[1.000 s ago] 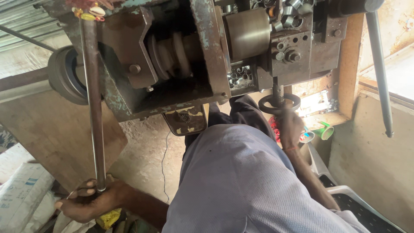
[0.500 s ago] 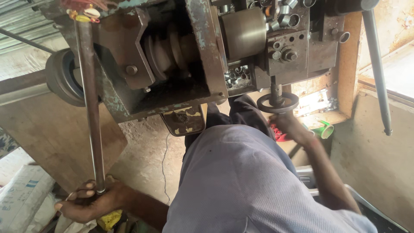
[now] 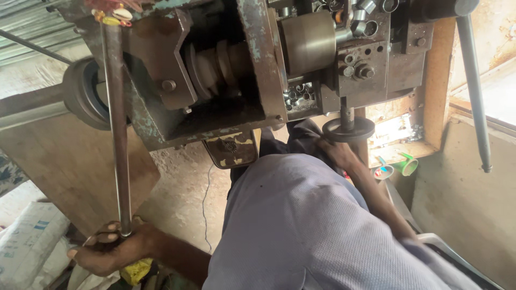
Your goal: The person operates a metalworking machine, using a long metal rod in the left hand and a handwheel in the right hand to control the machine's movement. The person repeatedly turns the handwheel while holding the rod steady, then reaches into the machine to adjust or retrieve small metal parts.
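At lower left of the frame we note the left hand (image 3: 110, 252), fingers clamped round the bottom end of a long, dull steel rod (image 3: 117, 134) rising to the rusty machine (image 3: 215, 80) at top. Right of centre, the right hand (image 3: 334, 150) reaches up with arm extended, fingers closed on a small round handwheel (image 3: 349, 129).

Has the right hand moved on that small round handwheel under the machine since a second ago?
Yes. The right hand has shifted from beneath the small round dark metal handwheel to its left edge.
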